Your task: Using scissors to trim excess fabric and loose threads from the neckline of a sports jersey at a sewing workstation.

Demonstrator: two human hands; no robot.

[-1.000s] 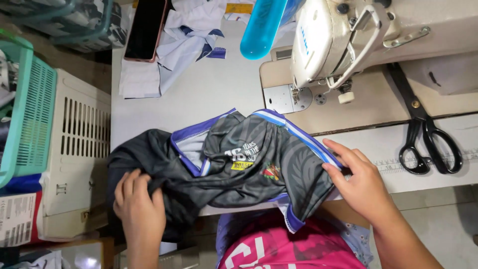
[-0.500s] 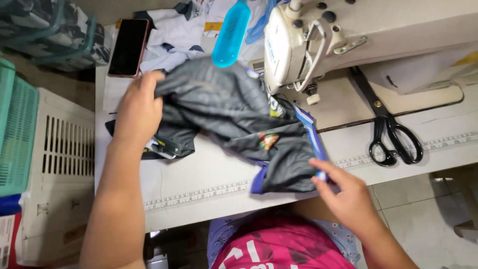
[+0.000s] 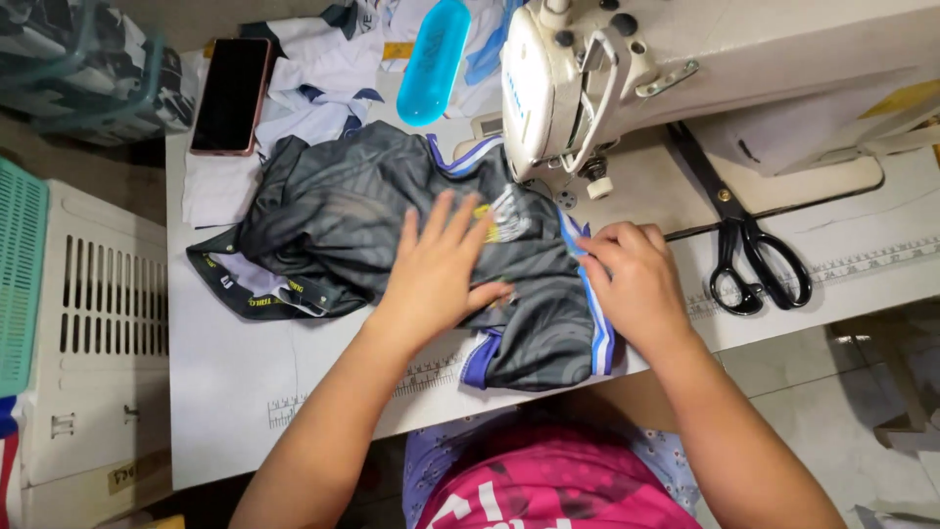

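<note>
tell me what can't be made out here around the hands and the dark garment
Head view only:
- Sewing machine needle: hidden behind the machine's head.
- Dark garment centre: covered by the left hand.
- Blue-striped edge: its upper part is under the right hand, so the grip is unclear.
- Teal basket: cut off by the left edge.
- Scissors blade tips: tucked under the machine.

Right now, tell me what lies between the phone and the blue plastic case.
In the head view, white and blue fabric pieces lie between the phone and the blue case.

Phone (image 3: 231,95): black, lying far left on tabletop (image 3: 225,382)
Scissors (image 3: 749,255): black, right of sewing machine (image 3: 627,78)
Blue oval case (image 3: 434,61): beside machine
</note>
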